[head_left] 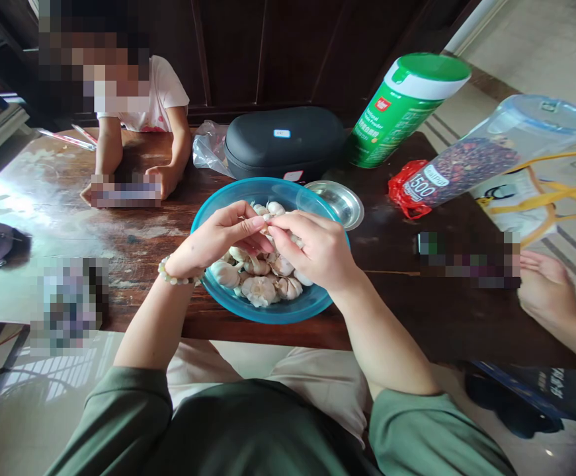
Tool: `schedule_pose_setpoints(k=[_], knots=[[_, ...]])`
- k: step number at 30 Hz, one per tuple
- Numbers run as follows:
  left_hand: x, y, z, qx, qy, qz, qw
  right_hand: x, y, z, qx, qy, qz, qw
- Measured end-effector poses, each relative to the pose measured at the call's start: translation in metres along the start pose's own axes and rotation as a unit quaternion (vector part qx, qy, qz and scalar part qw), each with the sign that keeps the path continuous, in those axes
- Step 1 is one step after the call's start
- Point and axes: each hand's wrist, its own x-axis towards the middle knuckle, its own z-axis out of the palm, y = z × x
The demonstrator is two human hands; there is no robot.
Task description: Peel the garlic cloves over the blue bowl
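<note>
A translucent blue bowl (272,316) sits near the table's front edge with several white garlic bulbs (259,291) in it. Above the bowl my left hand (233,231) and my right hand (317,248) meet at the fingertips. Pinched between them is a small pale piece of garlic (266,218), mostly covered by the fingers. A beaded bracelet is round my left wrist. Just behind the bowl's right rim stands a shallow metal dish (342,201), partly hidden by the bowl.
Behind the bowl lie a black case (285,142) and a plastic bag (209,149). A green canister (397,109) and a clear jar (486,158) stand back right. A person (163,86) sits back left; another person's hand (548,281) is at right.
</note>
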Motion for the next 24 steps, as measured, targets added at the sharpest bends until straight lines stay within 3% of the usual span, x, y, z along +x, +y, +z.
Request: schedule_pose_setpoints(k=[24], knots=[[0.0016,-0.0009,-0.003,-0.033,-0.016,-0.008,0.999,-0.0011,0.002,0.0008,0.013,0.004,-0.023,1.0]])
